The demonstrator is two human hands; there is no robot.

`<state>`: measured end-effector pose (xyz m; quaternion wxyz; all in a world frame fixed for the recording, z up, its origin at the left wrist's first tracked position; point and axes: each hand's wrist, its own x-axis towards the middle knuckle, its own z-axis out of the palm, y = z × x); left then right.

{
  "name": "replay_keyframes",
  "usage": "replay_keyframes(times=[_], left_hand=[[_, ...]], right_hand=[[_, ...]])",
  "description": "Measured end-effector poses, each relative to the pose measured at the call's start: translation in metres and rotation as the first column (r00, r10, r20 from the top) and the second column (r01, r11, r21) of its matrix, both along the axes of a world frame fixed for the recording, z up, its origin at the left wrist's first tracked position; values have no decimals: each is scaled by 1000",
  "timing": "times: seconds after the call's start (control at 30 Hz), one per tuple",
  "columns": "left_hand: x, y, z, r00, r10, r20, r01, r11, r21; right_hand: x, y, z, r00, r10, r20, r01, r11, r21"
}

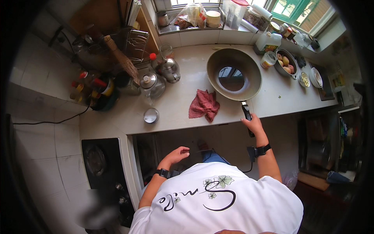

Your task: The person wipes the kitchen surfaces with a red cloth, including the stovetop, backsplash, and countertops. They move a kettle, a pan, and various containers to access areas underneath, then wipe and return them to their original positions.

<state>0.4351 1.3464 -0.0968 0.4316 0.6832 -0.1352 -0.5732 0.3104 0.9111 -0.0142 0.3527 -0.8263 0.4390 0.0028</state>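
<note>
A deep round wok (254,70) rests on the white countertop (181,90); window light reflects in its dark bottom. My right hand (253,124) is closed around the wok's black handle (246,112), which juts out past the counter's front edge. Just left of the wok lies a crumpled red cloth (203,106). My left hand (177,155) hangs in front of the counter, its fingers loosely curled, touching nothing that I can see. A small glass cup (151,115) stands on the counter farther left, near two glass teapots with metal lids (153,84).
At the left are a gas stove (100,163), sauce bottles (99,84) and a straw brush (121,57). To the right of the wok stand a glass jar (268,60), a plastic jug (270,42), a pot of potatoes (286,63) and a small bowl of peeled cloves (304,79).
</note>
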Motion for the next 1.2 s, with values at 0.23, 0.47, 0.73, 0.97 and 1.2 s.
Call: replay_keyframes(times=[0.23,0.47,0.73,0.97,1.2], left_hand=[[-8,21,-7,982,134,129,-144,987,71],[-63,117,-30,915,284,285,-355,904,237],[-190,236,-92,807,349,476,-533,777,335],[-285,319,-116,801,346,488,-511,820,257],[-358,374,-159,623,365,692,-570,817,83]], right_hand=[[-6,-10,-24,967,-88,239,-81,784,616],[-37,33,29,955,-56,291,-108,849,517],[-28,129,128,880,276,387,-448,756,477],[55,283,141,680,646,347,-701,435,565],[127,467,114,390,855,342,-814,146,562]])
